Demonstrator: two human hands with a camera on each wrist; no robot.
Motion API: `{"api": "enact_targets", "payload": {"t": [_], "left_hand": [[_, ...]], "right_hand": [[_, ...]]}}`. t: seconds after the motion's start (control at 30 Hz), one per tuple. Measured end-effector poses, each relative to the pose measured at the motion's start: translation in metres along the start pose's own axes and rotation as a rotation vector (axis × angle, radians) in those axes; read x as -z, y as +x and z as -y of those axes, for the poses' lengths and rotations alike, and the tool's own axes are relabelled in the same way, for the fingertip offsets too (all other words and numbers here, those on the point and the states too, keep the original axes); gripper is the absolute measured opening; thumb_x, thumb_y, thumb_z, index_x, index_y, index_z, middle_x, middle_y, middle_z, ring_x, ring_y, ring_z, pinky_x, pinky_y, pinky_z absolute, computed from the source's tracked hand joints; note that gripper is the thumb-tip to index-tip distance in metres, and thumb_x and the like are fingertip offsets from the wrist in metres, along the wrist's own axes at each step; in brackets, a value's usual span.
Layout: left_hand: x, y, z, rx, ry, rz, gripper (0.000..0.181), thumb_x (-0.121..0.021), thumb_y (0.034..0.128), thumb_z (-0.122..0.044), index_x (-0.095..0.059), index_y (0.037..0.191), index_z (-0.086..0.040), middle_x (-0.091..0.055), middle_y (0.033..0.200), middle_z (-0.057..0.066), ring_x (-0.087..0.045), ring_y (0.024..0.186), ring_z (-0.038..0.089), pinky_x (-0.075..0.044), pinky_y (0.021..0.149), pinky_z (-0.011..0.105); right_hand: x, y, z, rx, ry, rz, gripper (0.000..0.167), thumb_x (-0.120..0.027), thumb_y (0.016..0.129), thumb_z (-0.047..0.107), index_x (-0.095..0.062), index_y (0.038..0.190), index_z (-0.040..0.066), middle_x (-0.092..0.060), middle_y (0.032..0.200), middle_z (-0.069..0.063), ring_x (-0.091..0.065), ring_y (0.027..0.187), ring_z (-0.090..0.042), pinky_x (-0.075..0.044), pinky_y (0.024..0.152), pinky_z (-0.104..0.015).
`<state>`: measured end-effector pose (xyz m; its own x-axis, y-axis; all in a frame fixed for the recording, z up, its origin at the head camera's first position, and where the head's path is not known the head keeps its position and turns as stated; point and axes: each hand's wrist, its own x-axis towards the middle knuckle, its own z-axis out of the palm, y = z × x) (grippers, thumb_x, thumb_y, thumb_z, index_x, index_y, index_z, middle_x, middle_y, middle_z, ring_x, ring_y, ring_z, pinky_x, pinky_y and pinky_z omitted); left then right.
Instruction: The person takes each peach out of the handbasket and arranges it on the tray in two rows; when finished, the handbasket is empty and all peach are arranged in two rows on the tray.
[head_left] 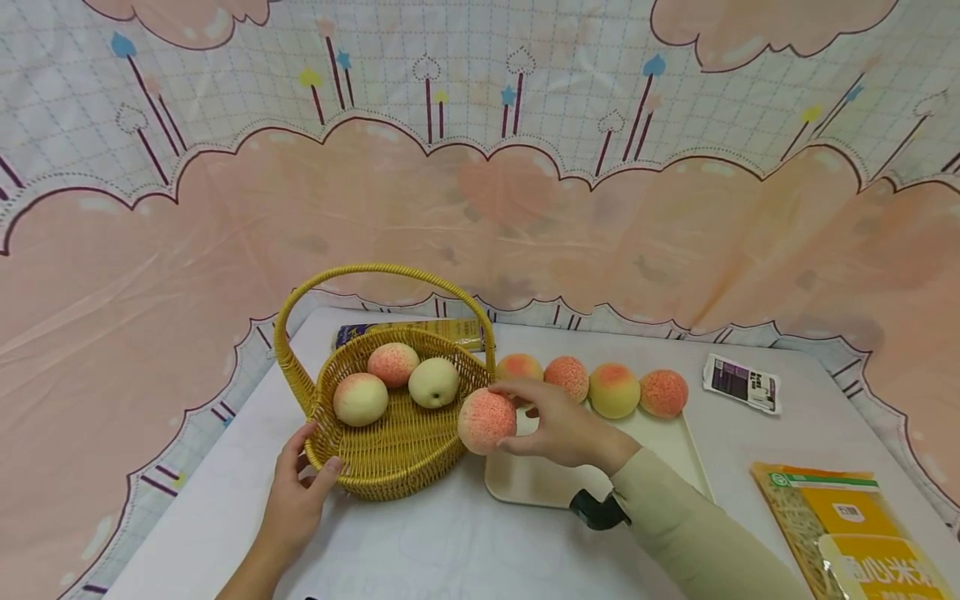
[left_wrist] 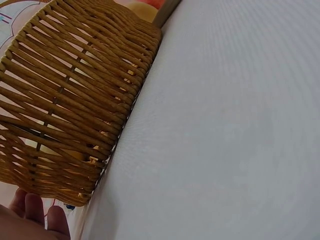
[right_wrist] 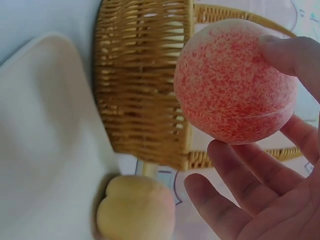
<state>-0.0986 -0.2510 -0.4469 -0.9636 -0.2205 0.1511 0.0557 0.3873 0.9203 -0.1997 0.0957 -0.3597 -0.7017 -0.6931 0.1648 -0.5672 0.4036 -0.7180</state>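
My right hand holds a pink speckled peach between thumb and fingers, at the right rim of a yellow wicker basket. In the right wrist view the same peach appears raised in front of the basket's woven side. My left hand grips the basket's near left rim; its fingertips show against the weave in the left wrist view. Inside the basket lie a pink peach, a pale peach and a pale green-white fruit.
Several peaches line the back of a cream tray right of the basket. A yellow packet lies behind the basket. At right are a small white-and-purple sachet and a yellow bag. The basket's handle arches upward.
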Motion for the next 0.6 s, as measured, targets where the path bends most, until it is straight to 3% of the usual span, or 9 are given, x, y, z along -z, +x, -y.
{"api": "enact_targets", "payload": {"t": [0.33,0.6], "left_hand": [[0.0,0.001,0.001,0.018,0.005,0.009,0.066,-0.055,0.1037,-0.014,-0.016,0.155,0.003,-0.024,0.151,0.027,-0.036,0.122,0.028,-0.038,0.077,0.012],[0.001,0.001,-0.001,0.035,0.006,0.017,0.067,-0.055,0.1041,-0.017,-0.016,0.156,0.001,-0.023,0.152,0.027,-0.035,0.125,0.033,-0.036,0.078,0.012]], "right_hand": [[0.004,-0.018,-0.019,-0.05,-0.002,-0.003,0.062,-0.079,0.085,0.022,-0.055,0.14,0.005,-0.06,0.127,-0.002,-0.059,0.108,-0.021,-0.05,0.09,-0.046],[-0.004,-0.032,-0.039,-0.114,0.006,0.004,0.064,-0.08,0.084,0.024,-0.055,0.139,0.004,-0.06,0.125,-0.003,-0.059,0.107,-0.023,-0.05,0.092,-0.045]]}}
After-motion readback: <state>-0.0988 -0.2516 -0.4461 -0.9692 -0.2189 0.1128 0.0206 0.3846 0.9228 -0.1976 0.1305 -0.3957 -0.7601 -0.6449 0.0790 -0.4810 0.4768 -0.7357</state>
